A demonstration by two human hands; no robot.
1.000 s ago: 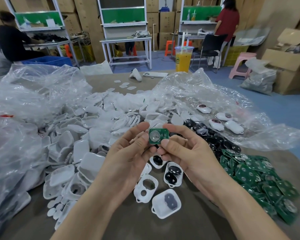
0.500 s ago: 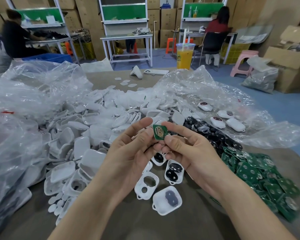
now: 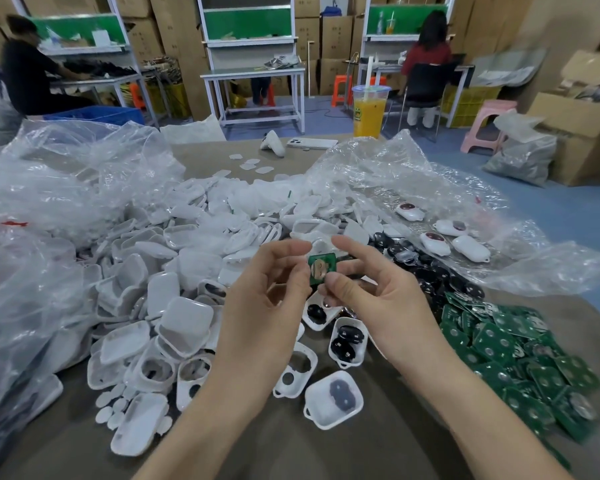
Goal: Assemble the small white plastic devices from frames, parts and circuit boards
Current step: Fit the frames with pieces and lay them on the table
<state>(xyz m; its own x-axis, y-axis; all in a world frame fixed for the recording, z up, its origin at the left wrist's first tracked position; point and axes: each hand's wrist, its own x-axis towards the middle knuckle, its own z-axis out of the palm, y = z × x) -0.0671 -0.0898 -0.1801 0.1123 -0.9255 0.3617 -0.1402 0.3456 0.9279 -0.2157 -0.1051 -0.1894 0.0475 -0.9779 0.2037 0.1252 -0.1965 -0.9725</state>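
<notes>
Frames in white plastic lie in a great heap (image 3: 174, 271) across the left and middle of the brown table (image 3: 291, 448), spilling from a clear plastic bag (image 3: 42, 209). A second bag (image 3: 430, 181) on the right carries a few finished devices (image 3: 435, 242) and a drift of black button parts (image 3: 426, 271). Nearer on the right sits the pile of green circuit boards (image 3: 506, 355). Straight ahead, near the table's front edge, several shells lie open side up, among them a frame with two empty holes (image 3: 297, 375) and a frame fitted with black buttons (image 3: 347, 341). Above these the one circuit board (image 3: 321, 268) in play is held in the air, tilted on edge. The right hand (image 3: 378, 299) pinches its lower corner between the thumb and a finger behind, with the forefinger lifted free above. The left hand (image 3: 267, 306) is curled close at the board's left edge; whether its thumb bears on the board or only lies beside it I cannot tell, as the contact is hidden. The step looks to be turning the board to its proper face before seating it. To do that well, keep the grip on the edges and off the pale patch at the centre, settle which face goes down, line the board up over the buttons in the fitted frame, lower it flat, then press evenly until it sits inside the walls.
</notes>
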